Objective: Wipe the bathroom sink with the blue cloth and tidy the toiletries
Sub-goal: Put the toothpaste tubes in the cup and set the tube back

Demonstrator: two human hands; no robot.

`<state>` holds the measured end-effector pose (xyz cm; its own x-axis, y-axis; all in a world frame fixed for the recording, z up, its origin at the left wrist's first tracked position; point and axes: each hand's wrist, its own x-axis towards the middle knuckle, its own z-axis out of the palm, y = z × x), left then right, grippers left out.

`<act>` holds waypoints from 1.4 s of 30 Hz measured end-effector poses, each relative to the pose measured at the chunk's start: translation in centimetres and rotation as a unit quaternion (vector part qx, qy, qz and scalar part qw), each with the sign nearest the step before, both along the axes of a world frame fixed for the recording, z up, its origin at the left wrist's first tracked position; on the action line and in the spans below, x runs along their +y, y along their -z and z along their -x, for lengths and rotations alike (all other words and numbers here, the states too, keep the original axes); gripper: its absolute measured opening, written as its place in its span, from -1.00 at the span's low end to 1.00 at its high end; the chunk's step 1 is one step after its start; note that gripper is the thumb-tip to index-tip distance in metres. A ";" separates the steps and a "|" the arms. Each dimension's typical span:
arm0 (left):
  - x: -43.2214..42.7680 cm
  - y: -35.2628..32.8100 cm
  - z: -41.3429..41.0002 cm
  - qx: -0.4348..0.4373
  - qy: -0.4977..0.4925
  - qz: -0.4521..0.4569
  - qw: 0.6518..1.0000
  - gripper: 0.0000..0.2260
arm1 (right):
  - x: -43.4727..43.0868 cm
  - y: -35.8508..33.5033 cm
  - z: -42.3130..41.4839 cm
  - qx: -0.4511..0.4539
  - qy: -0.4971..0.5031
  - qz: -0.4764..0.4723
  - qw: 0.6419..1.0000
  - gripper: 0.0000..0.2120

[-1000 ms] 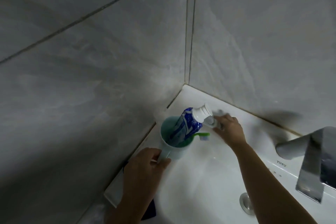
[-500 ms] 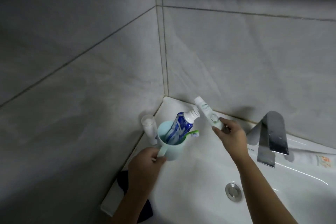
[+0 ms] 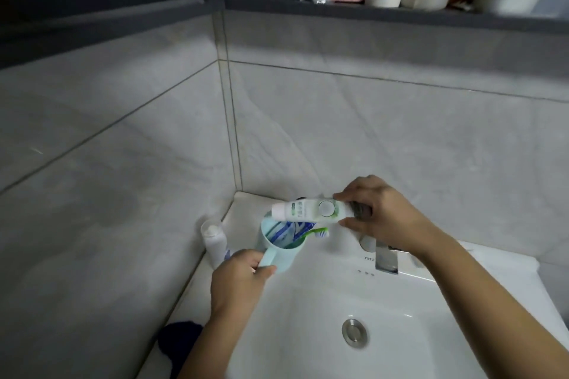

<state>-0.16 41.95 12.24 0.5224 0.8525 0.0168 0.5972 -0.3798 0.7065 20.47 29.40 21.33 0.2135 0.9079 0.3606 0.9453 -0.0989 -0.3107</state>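
Head view, items as I log them. Left hand [image 3: 240, 275]: fingers curled around the handle of a pale teal plastic cup [image 3: 292, 258] at the back left corner of the white ceramic sink [image 3: 308, 348]; I cannot tell whether the cup rests on the ledge. Cup contents: one blue-and-white toothpaste tube [image 3: 288, 232] and one green toothbrush [image 3: 317, 231], its head leaning over the right rim. Right hand [image 3: 388, 218]: thumb and fingers pinching the end of a white-and-green squeeze tube [image 3: 308, 210], held level just above the cup's mouth, cap end pointing left. Small white bottle [image 3: 214, 243]: upright just left of the cup, against the grey tiled wall. Dark blue cloth [image 3: 178, 338]: bunched on the sink's left rim, beside the left forearm. Chrome tap [image 3: 386, 258]: behind the basin, partly hidden by the right wrist. Round metal drain [image 3: 354, 332]: basin centre.
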 end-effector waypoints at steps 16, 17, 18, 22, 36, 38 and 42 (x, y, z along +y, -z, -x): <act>-1.5 -1.7 -1.0 -0.030 0.032 0.012 0.999 -0.91 | 5.3 -2.1 2.5 -0.078 -0.105 0.096 0.987 -0.65; -1.3 -1.6 -0.8 -0.029 0.027 0.013 0.999 -0.91 | 5.0 -1.9 2.3 -0.080 -0.084 0.058 0.992 -0.63; -1.2 -1.7 -0.6 -0.028 0.023 0.016 0.999 -0.91 | 4.8 -1.6 2.0 -0.081 -0.054 0.017 0.995 -0.63; -0.9 -1.7 -0.3 -0.029 0.017 0.017 0.999 -0.93 | 3.9 -0.2 2.1 0.026 0.064 -0.057 0.996 -0.63; 1.0 1.8 0.6 -0.031 0.008 0.029 0.999 -0.93 | -0.8 4.8 5.7 0.106 0.233 -0.129 0.958 -0.80; 1.2 3.1 0.4 -0.032 -0.001 0.044 0.999 -0.93 | -1.4 6.6 6.2 0.110 0.264 -0.109 0.952 -0.80; 1.7 5.4 -0.9 -0.032 -0.019 0.054 0.998 -0.92 | -1.2 9.7 6.3 0.117 0.295 -0.057 0.947 -0.75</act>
